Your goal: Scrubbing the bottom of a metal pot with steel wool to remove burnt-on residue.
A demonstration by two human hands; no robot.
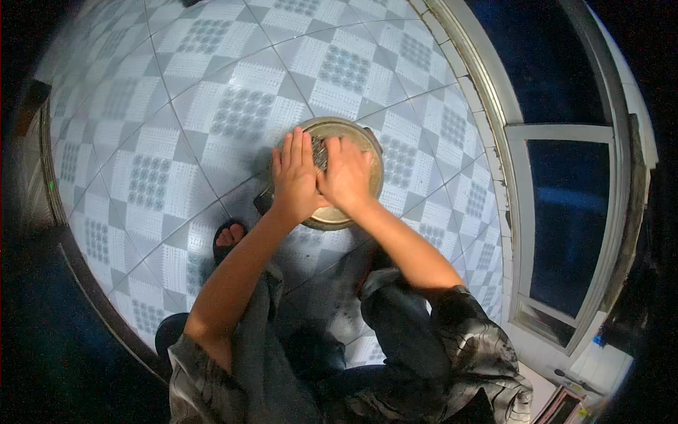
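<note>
A round, dull metal pot (365,177) sits on the floor in front of me, with a tarnished flat face upward; whether this is its base or a lid I cannot tell. Dark handle-like parts stick out at its left (263,201) and upper right. My left hand (294,177) lies nearly flat over the left side of the pot, fingers straight and close together. With fingers bent, my right hand (345,172) presses on the upper face. Between the hands shows a grey, coarse scouring pad (319,152), mostly covered by the fingers.
Patterned grey and white floor tiles (212,122) surround the pot. My left foot in a dark sandal (229,237) is close by. At right stands a pale-framed glazed door or window (516,212); a dark ledge (100,297) borders the floor at left.
</note>
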